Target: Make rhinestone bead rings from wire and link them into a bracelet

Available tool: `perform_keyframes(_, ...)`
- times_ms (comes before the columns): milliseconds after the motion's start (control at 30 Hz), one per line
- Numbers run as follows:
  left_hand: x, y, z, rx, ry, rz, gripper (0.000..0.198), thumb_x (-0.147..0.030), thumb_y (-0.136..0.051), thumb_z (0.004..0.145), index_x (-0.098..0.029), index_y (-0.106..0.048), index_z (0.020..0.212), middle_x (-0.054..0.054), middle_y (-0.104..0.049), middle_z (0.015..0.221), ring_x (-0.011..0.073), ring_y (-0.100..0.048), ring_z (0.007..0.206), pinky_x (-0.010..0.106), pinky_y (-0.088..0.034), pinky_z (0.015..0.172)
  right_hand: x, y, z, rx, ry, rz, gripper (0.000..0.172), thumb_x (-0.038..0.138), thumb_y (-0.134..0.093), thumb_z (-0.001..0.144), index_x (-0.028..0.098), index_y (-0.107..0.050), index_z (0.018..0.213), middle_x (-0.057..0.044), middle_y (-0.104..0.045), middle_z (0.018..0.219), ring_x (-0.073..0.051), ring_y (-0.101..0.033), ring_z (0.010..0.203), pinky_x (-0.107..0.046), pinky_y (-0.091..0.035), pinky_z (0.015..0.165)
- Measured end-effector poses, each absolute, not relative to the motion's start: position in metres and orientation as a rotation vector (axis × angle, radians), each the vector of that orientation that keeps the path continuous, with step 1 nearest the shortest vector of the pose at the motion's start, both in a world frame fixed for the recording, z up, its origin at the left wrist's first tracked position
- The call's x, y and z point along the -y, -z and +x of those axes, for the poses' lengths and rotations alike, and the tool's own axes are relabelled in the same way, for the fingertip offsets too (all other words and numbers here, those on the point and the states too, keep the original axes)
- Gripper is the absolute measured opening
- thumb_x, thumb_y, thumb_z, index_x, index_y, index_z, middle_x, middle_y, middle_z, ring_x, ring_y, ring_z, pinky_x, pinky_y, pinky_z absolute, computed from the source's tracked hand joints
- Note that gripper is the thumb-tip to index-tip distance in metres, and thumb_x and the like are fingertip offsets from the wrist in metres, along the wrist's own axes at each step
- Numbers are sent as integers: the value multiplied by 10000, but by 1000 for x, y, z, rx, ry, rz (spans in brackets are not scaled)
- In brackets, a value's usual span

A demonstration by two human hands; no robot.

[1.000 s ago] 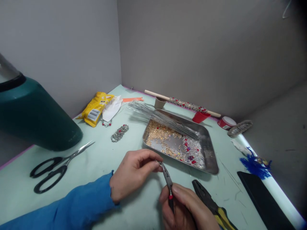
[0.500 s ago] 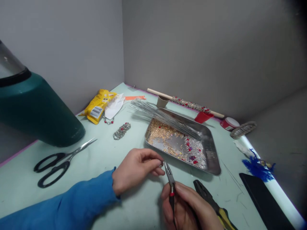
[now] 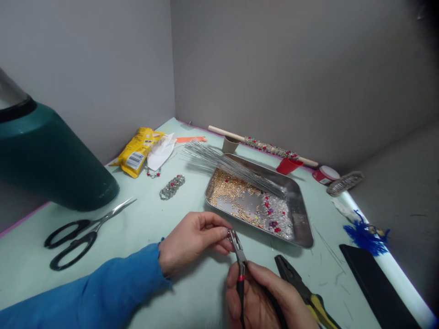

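My left hand [image 3: 192, 240], in a blue sleeve, pinches a tiny beaded piece [image 3: 229, 235] between thumb and fingers just in front of the metal tray [image 3: 302, 226]. My right hand [image 3: 264, 301] is wrapped round the handles of small black pliers [image 3: 239, 256], whose tips meet the piece at my left fingertips. The tray holds gold, clear and red beads [image 3: 240, 198], with a bundle of thin wires [image 3: 226, 164] lying across its far corner.
Black scissors [image 3: 80, 233] lie at the left by a dark green container [image 3: 51, 160]. A second pair of pliers with yellow handles [image 3: 305, 294] lies right of my hand. A beaded strip [image 3: 172, 186], yellow packet [image 3: 137, 153], beaded stick [image 3: 267, 147], red cup [image 3: 288, 166] and blue tassel [image 3: 365, 233] surround the tray.
The pliers' tips have come back onto the piece in my left fingers after a small gap half a second ago. Both hands stay in nearly the same place.
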State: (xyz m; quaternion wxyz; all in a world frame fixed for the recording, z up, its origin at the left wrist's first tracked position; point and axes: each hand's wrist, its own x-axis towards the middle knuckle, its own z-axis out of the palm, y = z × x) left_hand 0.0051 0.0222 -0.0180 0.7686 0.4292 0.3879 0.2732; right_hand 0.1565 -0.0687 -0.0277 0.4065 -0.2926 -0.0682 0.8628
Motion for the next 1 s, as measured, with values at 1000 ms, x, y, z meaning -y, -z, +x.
perform_keyframes(1000,-12,18,3,-1059,-645,1558,183,-228,-510,801,-128,-660,836,47,-685,630,149,-667,601,235,-516,606,71,35,152,931,-1763,-1405,383,497,-443,845,140,-533,741,21,-497,510,-80,-447,399,-198,-306,402)
